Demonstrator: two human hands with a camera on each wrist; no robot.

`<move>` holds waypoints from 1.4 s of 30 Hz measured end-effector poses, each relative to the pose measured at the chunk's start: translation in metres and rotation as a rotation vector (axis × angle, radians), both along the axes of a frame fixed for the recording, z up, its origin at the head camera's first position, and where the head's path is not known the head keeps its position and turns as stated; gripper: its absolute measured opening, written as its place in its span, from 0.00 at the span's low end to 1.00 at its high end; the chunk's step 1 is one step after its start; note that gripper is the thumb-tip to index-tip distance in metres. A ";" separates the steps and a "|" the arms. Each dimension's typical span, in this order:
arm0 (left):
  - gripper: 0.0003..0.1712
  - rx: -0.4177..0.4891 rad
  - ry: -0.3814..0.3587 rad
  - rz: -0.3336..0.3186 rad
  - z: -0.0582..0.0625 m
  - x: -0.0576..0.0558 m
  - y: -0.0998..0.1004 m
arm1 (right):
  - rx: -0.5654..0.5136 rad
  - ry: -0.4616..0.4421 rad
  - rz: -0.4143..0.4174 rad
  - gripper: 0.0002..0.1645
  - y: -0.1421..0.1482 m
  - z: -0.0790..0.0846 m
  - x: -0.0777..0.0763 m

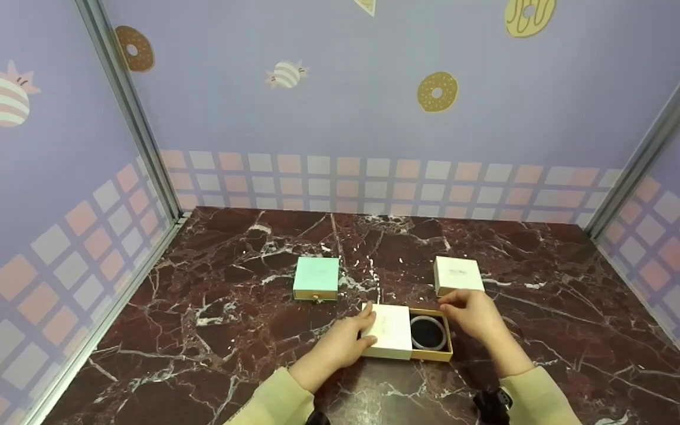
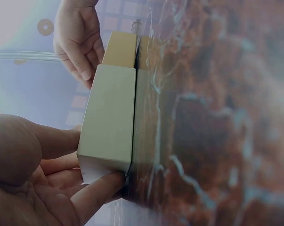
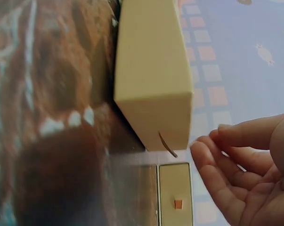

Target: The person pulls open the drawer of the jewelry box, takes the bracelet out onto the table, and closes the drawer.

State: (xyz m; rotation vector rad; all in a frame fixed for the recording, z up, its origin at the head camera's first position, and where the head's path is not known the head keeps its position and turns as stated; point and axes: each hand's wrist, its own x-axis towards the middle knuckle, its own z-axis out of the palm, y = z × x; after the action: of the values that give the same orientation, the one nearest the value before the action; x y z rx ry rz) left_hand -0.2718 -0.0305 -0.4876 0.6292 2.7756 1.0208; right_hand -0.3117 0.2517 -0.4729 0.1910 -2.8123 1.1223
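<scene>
A white sliding gift box (image 1: 388,332) lies on the table with its gold drawer (image 1: 432,355) pulled partly out to the right. A pale bangle (image 1: 428,349) rests in that drawer around a black cushion (image 1: 427,332). My left hand (image 1: 340,342) grips the white sleeve (image 2: 109,113) at its left end, thumb and fingers on opposite sides. Beside the drawer's right end is my right hand (image 1: 474,316), its fingers loosely bent and holding nothing. In the right wrist view its fingertips are close to the drawer's edge, above a small ribbon tab (image 3: 167,145).
A mint-green box (image 1: 316,274) with a gold drawer front stands behind to the left. Another white box (image 1: 458,274) stands behind the right hand. Purple patterned walls (image 1: 352,88) enclose the dark marbled table (image 1: 198,366) at the back and sides.
</scene>
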 end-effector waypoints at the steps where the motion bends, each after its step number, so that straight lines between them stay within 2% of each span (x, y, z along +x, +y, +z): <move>1: 0.32 -0.001 0.005 -0.004 0.000 0.000 0.000 | -0.001 0.009 0.006 0.05 -0.002 -0.001 0.000; 5: 0.32 -0.008 0.018 -0.008 0.001 0.000 0.000 | 0.019 0.032 0.024 0.04 -0.010 -0.002 0.003; 14: 0.32 -0.007 0.019 -0.010 0.001 0.000 0.000 | 0.151 0.059 0.070 0.05 -0.025 -0.005 0.009; 24: 0.33 -0.011 -0.003 0.007 0.002 0.002 0.000 | 0.224 0.065 0.106 0.06 -0.028 -0.006 0.013; 32: 0.32 0.031 -0.005 0.004 0.001 0.001 0.000 | 0.215 0.071 0.110 0.06 -0.027 -0.006 0.013; 42: 0.32 0.026 -0.003 0.008 0.002 0.002 0.000 | 0.127 0.091 0.022 0.04 -0.026 -0.007 0.010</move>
State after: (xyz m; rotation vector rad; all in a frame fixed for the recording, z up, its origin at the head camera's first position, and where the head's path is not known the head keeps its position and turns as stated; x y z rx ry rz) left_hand -0.2701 -0.0300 -0.4858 0.6201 2.7681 1.0608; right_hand -0.3017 0.2254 -0.4800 0.2777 -2.8080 0.9141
